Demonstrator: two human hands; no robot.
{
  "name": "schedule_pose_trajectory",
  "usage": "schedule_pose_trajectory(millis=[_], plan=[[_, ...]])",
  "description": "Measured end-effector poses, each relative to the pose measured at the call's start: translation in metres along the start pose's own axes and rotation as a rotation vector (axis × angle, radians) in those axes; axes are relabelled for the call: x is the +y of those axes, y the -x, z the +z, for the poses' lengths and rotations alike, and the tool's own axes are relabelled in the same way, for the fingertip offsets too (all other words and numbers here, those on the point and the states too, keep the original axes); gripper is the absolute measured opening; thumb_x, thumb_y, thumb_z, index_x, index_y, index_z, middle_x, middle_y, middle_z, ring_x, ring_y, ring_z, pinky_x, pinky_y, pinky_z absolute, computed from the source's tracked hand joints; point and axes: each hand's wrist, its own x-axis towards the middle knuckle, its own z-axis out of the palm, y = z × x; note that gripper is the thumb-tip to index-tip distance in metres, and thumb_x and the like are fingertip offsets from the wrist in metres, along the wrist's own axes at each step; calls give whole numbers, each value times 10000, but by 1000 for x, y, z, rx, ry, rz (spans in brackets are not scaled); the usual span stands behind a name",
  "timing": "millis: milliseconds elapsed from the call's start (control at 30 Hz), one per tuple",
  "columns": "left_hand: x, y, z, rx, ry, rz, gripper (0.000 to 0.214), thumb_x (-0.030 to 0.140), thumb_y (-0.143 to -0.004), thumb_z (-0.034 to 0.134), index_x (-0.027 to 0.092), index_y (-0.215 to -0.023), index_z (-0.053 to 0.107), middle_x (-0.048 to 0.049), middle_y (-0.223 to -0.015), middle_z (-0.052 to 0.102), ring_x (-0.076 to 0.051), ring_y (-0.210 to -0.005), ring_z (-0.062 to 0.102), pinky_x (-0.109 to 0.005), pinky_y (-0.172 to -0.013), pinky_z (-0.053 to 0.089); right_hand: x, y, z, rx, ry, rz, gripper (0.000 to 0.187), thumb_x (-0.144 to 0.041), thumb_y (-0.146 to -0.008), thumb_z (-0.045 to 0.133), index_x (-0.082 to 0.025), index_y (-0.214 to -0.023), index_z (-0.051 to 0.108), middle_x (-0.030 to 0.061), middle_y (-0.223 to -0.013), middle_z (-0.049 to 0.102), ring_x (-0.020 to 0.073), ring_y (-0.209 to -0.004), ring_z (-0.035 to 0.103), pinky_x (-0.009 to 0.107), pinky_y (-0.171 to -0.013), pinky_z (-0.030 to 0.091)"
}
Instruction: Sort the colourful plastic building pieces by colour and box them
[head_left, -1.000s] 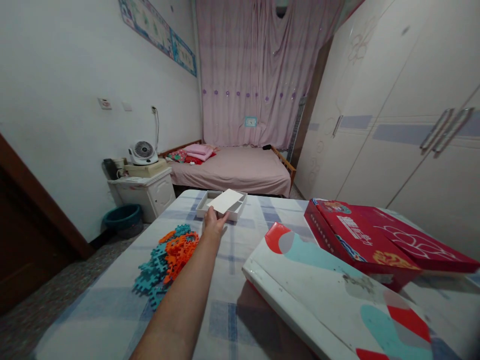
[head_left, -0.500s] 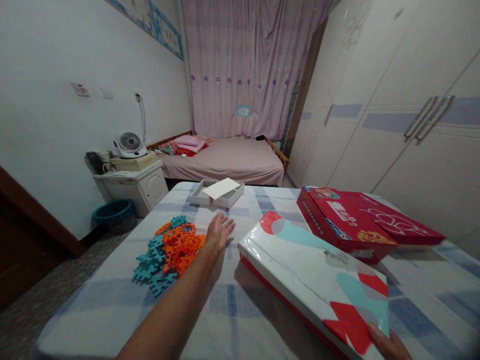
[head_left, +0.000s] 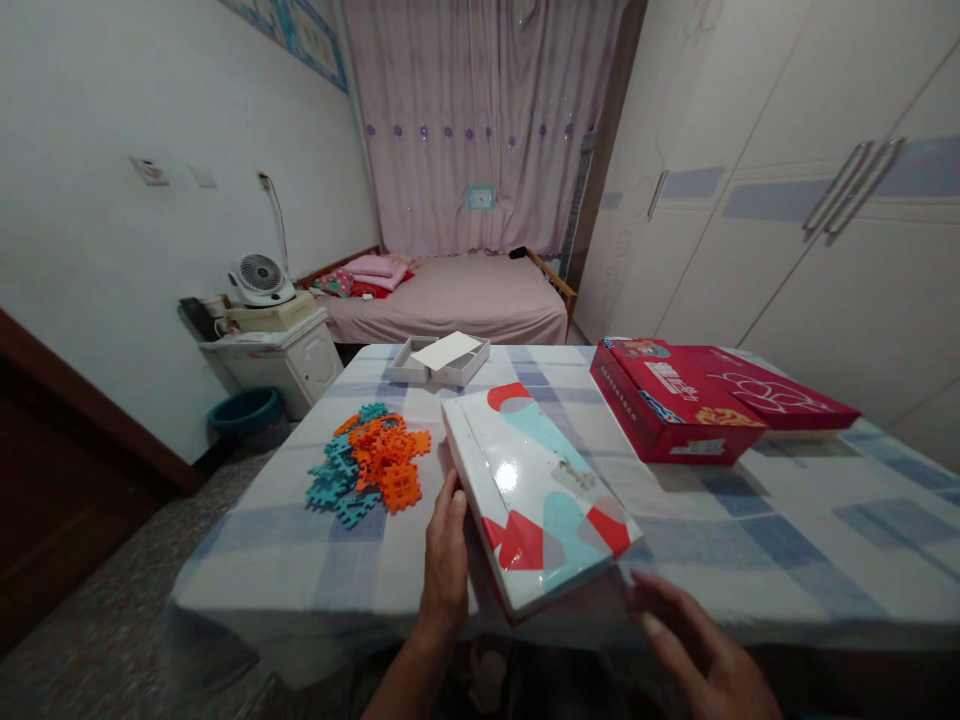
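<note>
A flat white box (head_left: 540,470) with red and teal patches, glossy on top, lies at an angle near the front edge of the table. My left hand (head_left: 445,550) is at the box's left side, fingers stretched along it and seemingly touching; part of them is hidden by the box edge. Just off the box's lower right corner is my right hand (head_left: 701,640), empty, its fingers spread and slightly curled. To the left of the box lies a heap of orange interlocking plastic pieces (head_left: 386,455) and teal interlocking plastic pieces (head_left: 337,472).
A red box (head_left: 697,400) stands at the right of the table. Farther back sits a grey divided tray (head_left: 409,372) with a white panel (head_left: 448,350) across it. A checked cloth (head_left: 262,560) covers the table. Beyond are a bed (head_left: 465,300) and a small cabinet (head_left: 307,360).
The white box has moved left and turned. My right hand has let go of its near corner. My left hand has come back from beside the plastic pieces to the box's left side.
</note>
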Motion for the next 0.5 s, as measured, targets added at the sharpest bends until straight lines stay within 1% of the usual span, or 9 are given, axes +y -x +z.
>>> schedule_pose_trajectory(millis=[33,67,100,133,200,300,333,400,500], plan=[[-1,5,-1,1,-25,7,405,404,-884,566,262,-1261,610,-20,-1433,510,-204,-1387,373,-322,-1163,278,-3,-5,-3,132,31,-37,576,-603,-680,624,-236,-1121,665,106,-1206,662,315,-1113,618,400,-898,532],[-1,9,-2,0,-39,14,394,402,-881,569,251,-1240,626,-28,-1416,527,-207,-1378,387,-322,-1163,278,-8,-11,-5,233,47,-73,603,-607,-701,595,-236,-1174,632,103,-1270,622,312,-1129,604,400,-888,532],[-1,12,-1,1,-39,16,377,399,-878,572,240,-1212,644,-37,-1393,549,-212,-1364,409,-324,-1157,289,-13,-17,-5,289,50,-97,640,-616,-719,567,-228,-1227,595,107,-1325,580,310,-1145,590,403,-886,529],[0,15,-1,2,-24,12,360,400,-877,572,232,-1184,658,-45,-1366,571,-217,-1346,432,-331,-1148,307,-18,-23,-4,300,43,-112,682,-630,-732,542,-211,-1269,563,119,-1361,545,311,-1161,576,411,-896,520],[3,18,2,0,36,-12,342,404,-868,581,226,-1146,671,-53,-1309,613,-223,-1313,472,-346,-1124,349,-29,-33,1,223,20,-121,753,-661,-747,501,-169,-1315,531,141,-1380,522,313,-1199,544,428,-956,479],[13,19,7,-19,143,-35,329,399,-840,612,214,-1103,684,-59,-1246,651,-225,-1284,502,-356,-1105,378,-40,-37,13,67,21,-130,750,-655,-788,458,-167,-1355,509,132,-1286,597,295,-1211,536,429,-1033,407],[17,19,9,-27,174,-39,324,396,-832,618,207,-1086,690,-62,-1240,654,-227,-1278,507,-361,-1103,381,-42,-36,17,48,32,-137,734,-643,-802,449,-178,-1368,499,122,-1242,625,288,-1202,543,425,-1040,398],[25,18,13,-17,218,-46,305,381,-819,620,200,-1050,701,-67,-1245,652,-233,-1279,507,-377,-1099,385,-44,-34,22,55,47,-155,711,-623,-816,447,-194,-1382,486,105,-1197,649,280,-1193,550,418,-1042,392],[37,16,17,12,202,7,272,349,-818,603,210,-1023,716,-58,-1298,620,-234,-1335,446,-392,-1128,342,-44,-33,23,82,11,-191,672,-616,-812,465,-203,-1338,530,97,-1219,642,275,-1215,532,415,-1059,376]])
